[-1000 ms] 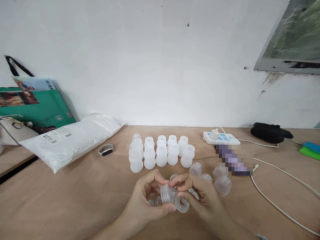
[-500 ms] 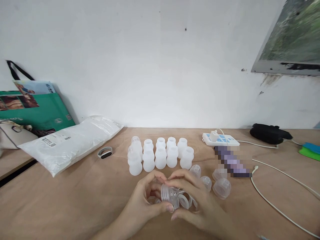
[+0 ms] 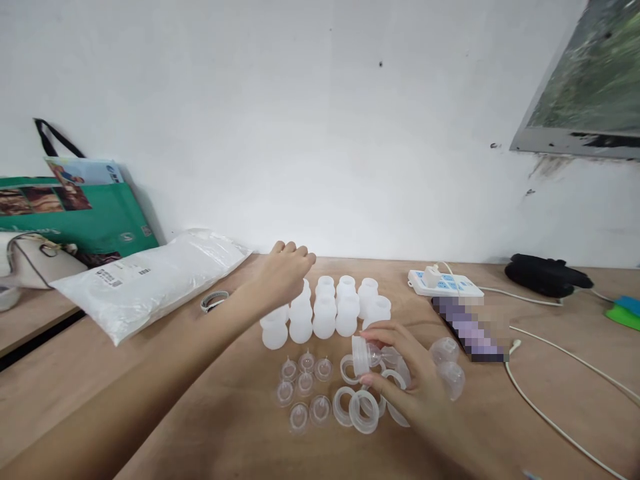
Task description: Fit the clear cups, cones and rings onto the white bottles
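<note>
My right hand grips a clear bottle nipple in its threaded collar between thumb and fingers, with the collar facing left. My left hand reaches over the back left of the white baby bottles. Its fingers curl down out of sight, so what they grasp is hidden. Below the bottles lie several clear nipples with their tips up. Loose collar rings are spread under and beside my right hand. Clear dome caps rest to its right.
A white plastic parcel and a wristband are at left, near a green bag. At right are a power strip, a phone, a white cable and a black case.
My left hand has left the nipple and collar and moved up over the back left bottles. My right hand keeps the piece, now turned and slightly further right. The nipples on the table are uncovered.
</note>
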### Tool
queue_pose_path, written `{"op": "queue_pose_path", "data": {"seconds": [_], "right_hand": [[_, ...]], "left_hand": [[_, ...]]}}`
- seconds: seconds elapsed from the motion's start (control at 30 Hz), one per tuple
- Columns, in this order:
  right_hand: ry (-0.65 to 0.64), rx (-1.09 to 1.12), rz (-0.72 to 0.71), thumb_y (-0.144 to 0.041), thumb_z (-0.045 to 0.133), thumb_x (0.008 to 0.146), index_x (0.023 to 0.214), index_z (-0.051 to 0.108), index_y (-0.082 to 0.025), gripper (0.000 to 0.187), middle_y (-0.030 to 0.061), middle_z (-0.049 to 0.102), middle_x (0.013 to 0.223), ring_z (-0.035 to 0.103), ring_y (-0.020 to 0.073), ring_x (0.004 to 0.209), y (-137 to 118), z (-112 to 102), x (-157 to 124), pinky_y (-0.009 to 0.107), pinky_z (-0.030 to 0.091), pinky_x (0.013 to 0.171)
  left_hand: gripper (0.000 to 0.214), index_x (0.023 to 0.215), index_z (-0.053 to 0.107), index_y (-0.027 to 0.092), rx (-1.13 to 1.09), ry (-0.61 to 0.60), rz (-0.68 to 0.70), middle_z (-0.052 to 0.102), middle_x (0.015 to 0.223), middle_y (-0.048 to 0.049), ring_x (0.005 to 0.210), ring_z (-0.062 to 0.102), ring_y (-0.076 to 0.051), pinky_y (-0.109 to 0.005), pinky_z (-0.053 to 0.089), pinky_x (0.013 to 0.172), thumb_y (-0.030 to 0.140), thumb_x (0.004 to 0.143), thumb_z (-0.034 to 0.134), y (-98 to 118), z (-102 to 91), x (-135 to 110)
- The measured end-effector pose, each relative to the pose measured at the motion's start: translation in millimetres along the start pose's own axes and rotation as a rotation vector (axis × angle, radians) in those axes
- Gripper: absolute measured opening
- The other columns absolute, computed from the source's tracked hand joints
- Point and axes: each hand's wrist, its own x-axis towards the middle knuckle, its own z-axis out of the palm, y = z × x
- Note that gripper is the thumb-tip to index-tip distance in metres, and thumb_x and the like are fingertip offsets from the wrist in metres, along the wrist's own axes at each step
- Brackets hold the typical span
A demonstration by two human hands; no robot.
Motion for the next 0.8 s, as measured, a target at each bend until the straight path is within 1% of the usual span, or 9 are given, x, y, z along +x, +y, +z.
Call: {"op": "queue_pose_path", "data": {"seconds": [0.1, 0.2, 0.27, 0.37, 0.47, 0.53, 0.6, 0.7, 0.8], "right_hand": [[-0.002, 0.009, 0.004, -0.022, 0.072, 0.085, 0.116, 0.060, -0.033, 0.035, 0.0017, 0.065, 0.112, 0.065, 0.0197, 0.103, 1.7, 1.2, 0.6, 0.026, 0.056, 0.078], [-0.005, 0.019, 0.017, -0.022, 0.073, 0.084, 0.115, 0.062, -0.032, 0.034, 0.0019, 0.067, 0.110, 0.065, 0.0204, 0.102, 2.5, 1.7, 1.1, 0.027, 0.056, 0.078], [-0.007, 0.027, 0.024, -0.021, 0.073, 0.083, 0.114, 0.062, -0.032, 0.035, 0.0020, 0.067, 0.110, 0.066, 0.0208, 0.102, 2.5, 1.9, 1.2, 0.027, 0.056, 0.076], [-0.008, 0.016, 0.039, -0.020, 0.073, 0.082, 0.114, 0.063, -0.032, 0.035, 0.0017, 0.068, 0.111, 0.066, 0.0210, 0.103, 2.0, 1.7, 1.2, 0.027, 0.056, 0.076], [0.005, 0.009, 0.034, -0.021, 0.073, 0.082, 0.113, 0.063, -0.031, 0.033, 0.0025, 0.068, 0.111, 0.066, 0.0215, 0.102, 1.6, 1.2, 1.5, 0.028, 0.056, 0.076], [0.019, 0.010, 0.028, -0.020, 0.072, 0.082, 0.113, 0.064, -0.030, 0.033, 0.0031, 0.068, 0.111, 0.067, 0.0214, 0.101, 1.8, 1.1, 2.0, 0.028, 0.057, 0.076], [0.029, 0.014, 0.024, -0.018, 0.072, 0.082, 0.113, 0.064, -0.029, 0.034, 0.0033, 0.068, 0.110, 0.067, 0.0210, 0.099, 2.4, 1.4, 2.5, 0.028, 0.057, 0.075], [0.030, 0.028, 0.023, -0.018, 0.072, 0.082, 0.112, 0.064, -0.029, 0.033, 0.0032, 0.068, 0.109, 0.067, 0.0207, 0.099, 4.3, 2.2, 2.9, 0.028, 0.057, 0.076], [0.026, 0.037, 0.042, -0.020, 0.072, 0.082, 0.112, 0.065, -0.029, 0.032, 0.0032, 0.069, 0.109, 0.067, 0.0209, 0.098, 6.1, 2.7, 2.7, 0.029, 0.056, 0.076]], "left_hand": [[0.034, 0.098, 0.070, 0.021, -0.023, -0.187, 0.072, 0.075, 0.097, -0.0080, 0.094, 0.064, -0.027, -0.041, 0.038, 0.091, 0.001, 0.073, 0.058, -14.6, 6.2, 24.3], [0.037, 0.096, 0.071, 0.022, -0.043, -0.312, 0.101, 0.077, 0.087, -0.0051, 0.088, 0.065, -0.025, -0.040, 0.037, 0.092, 0.000, 0.067, 0.062, -17.1, 15.7, 36.8], [0.037, 0.092, 0.071, 0.022, -0.056, -0.364, 0.112, 0.076, 0.082, -0.0032, 0.083, 0.066, -0.023, -0.042, 0.034, 0.095, -0.002, 0.065, 0.062, -14.0, 21.3, 40.8], [0.029, 0.079, 0.071, 0.020, -0.069, -0.412, 0.109, 0.074, 0.073, -0.0023, 0.076, 0.066, -0.022, -0.045, 0.031, 0.097, -0.003, 0.065, 0.061, -10.3, 27.1, 43.3], [0.021, 0.074, 0.071, 0.019, -0.090, -0.416, 0.094, 0.073, 0.071, -0.0034, 0.079, 0.066, -0.024, -0.045, 0.030, 0.096, 0.001, 0.066, 0.064, -14.7, 25.9, 44.2], [0.023, 0.079, 0.072, 0.019, -0.106, -0.392, 0.082, 0.075, 0.078, -0.0051, 0.084, 0.065, -0.025, -0.043, 0.031, 0.094, 0.002, 0.064, 0.067, -22.0, 19.2, 44.6], [0.028, 0.087, 0.072, 0.019, -0.118, -0.350, 0.067, 0.076, 0.088, -0.0071, 0.088, 0.064, -0.026, -0.041, 0.033, 0.093, 0.005, 0.064, 0.068, -31.5, 7.2, 44.5], [0.032, 0.102, 0.070, 0.020, -0.154, -0.273, 0.038, 0.075, 0.101, -0.0085, 0.100, 0.060, -0.029, -0.041, 0.036, 0.093, 0.018, 0.070, 0.067, -46.7, -19.6, 41.3], [0.042, 0.118, 0.065, 0.023, -0.262, -0.218, 0.056, 0.068, 0.122, -0.0064, 0.108, 0.059, -0.027, -0.033, 0.042, 0.087, 0.034, 0.078, 0.064, -61.1, -49.5, 32.5]]}}
